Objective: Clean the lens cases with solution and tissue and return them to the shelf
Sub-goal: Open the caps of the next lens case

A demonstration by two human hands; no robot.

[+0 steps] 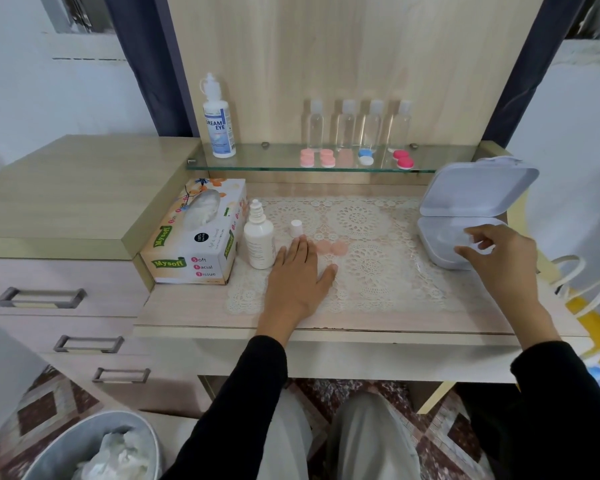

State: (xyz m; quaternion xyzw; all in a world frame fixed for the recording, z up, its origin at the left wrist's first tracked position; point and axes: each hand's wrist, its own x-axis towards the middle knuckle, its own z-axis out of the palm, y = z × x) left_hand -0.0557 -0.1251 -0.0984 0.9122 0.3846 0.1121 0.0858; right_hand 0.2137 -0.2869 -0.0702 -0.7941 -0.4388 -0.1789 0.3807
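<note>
Head view looks down on a pale wooden desk (413, 320) covered in part by a cream lace mat (371, 265). The left hand (300, 271) lies flat on the mat, palm down with fingers straight and gripping nothing. Its fingertips are just beside a pale pink lens case (329, 247) that lies on the mat. The right hand (496, 254) hovers over the front edge of an open white box (440, 251) at the right of the desk, whose lid (478, 188) stands raised. Its fingers are curled, and I cannot tell whether they pinch anything.

Left of the left hand stands a small white solution bottle (258, 237) with its nozzle bare. Its white cap (296, 228) stands apart on the mat, near the fingertips. A tissue box (194, 244) sits at the left edge of the desk, touching or just beside the bottle.

Above the desk runs a glass shelf (278, 161). On it stand a tall white solution bottle (218, 123) at the left and four clear bottles (361, 126) in a row. In front of these lie more lens cases: a light pink pair (316, 158), a blue and white one (365, 156) and a deep pink one (403, 159).

At the lower left a grey bin (49, 452) holds crumpled tissue (115, 452)
</note>
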